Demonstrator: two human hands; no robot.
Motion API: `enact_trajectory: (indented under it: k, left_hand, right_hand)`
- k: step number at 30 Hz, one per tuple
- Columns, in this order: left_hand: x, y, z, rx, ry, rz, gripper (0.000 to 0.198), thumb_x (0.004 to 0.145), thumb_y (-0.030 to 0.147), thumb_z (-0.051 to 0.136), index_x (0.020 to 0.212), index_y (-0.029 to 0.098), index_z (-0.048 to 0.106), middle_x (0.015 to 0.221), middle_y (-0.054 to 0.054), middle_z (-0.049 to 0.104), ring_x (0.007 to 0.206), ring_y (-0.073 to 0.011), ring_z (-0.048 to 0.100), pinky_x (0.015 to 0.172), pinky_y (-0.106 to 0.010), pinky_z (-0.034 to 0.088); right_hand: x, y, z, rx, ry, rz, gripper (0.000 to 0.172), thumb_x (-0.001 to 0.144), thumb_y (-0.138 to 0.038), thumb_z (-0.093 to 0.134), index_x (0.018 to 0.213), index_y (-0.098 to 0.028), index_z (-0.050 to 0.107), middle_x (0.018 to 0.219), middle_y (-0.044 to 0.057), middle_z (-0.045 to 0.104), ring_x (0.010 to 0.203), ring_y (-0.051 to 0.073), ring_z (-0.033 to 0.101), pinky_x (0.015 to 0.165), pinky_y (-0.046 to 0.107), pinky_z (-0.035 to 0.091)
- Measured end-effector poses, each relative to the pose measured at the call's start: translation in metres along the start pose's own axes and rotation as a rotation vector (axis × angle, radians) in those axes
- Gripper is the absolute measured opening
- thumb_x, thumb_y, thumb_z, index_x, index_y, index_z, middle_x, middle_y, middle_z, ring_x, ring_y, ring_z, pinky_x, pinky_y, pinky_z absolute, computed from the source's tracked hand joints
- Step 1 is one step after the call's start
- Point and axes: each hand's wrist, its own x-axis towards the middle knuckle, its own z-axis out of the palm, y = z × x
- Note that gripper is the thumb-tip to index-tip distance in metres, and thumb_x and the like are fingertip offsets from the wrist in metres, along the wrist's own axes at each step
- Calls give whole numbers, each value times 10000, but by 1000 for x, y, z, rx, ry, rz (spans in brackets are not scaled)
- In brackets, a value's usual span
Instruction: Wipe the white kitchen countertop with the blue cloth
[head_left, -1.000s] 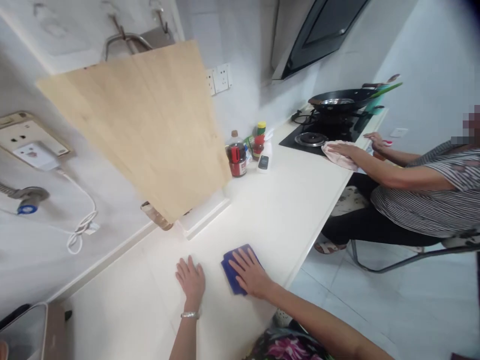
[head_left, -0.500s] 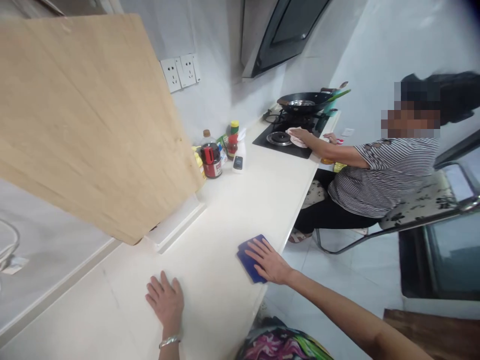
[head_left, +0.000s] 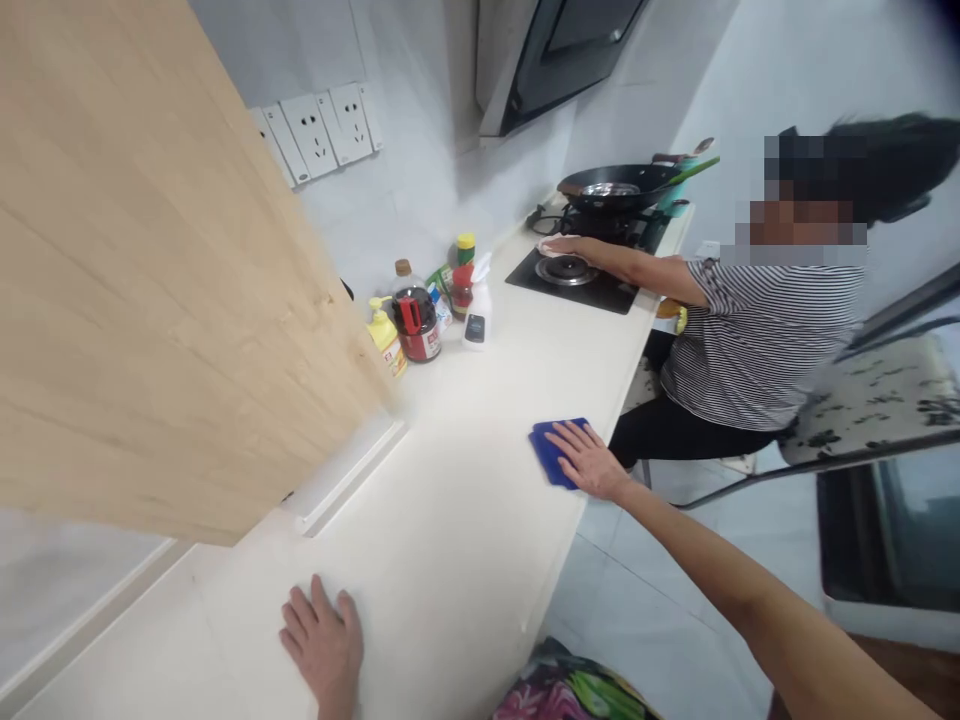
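Note:
My right hand (head_left: 589,462) lies flat with fingers spread over a folded blue cloth (head_left: 551,455), pressing it on the white countertop (head_left: 442,500) near the front edge. My left hand (head_left: 324,635) rests palm down on the counter at the lower left, fingers apart and holding nothing. Beyond the hands, along the wall, stand a white spray bottle (head_left: 478,315), a dark sauce bottle with a red label (head_left: 417,320) and a yellow pump bottle (head_left: 387,340).
A large wooden board (head_left: 172,290) leans at the left wall. At the far end a person (head_left: 765,340) sits on a chair, one hand on a pale cloth (head_left: 559,243) by the cooktop (head_left: 600,290). A wok (head_left: 611,188) sits there beneath the range hood (head_left: 570,60).
My right hand and the blue cloth have moved farther along the counter, away from me. My left hand stays on the counter. The other person's hand has shifted left across the cooktop.

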Motion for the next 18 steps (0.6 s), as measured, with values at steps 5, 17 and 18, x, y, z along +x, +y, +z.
enact_trajectory:
  k: [5,17,18]
  left_hand:
    - [1,-2,6,28,-5,-41,681,994,448,174,1439,40,488,1539,-251,396,1484,-385,259,1183,-582,242]
    - [2,-6,17,-6,23,-87,649,989,459,222,1459,88,473,1563,-218,386,1493,-353,268,1189,-577,246]
    - [2,-6,18,-10,29,-99,643,989,460,230,1463,98,469,1565,-212,386,1493,-347,272,1190,-576,248]
  right_hand:
    - [43,12,24,-65,42,345,592,985,-381,267,1522,-173,403,1587,111,383,1488,309,252,1214,559,173]
    - [186,-43,37,-22,-114,722,650,987,-385,202,1576,-116,251,1626,204,246,1506,409,151,1167,695,47]
    - [200,-50,36,-13,-134,723,653,987,-387,200,1579,-114,243,1631,207,230,1507,415,145,1166,703,30]
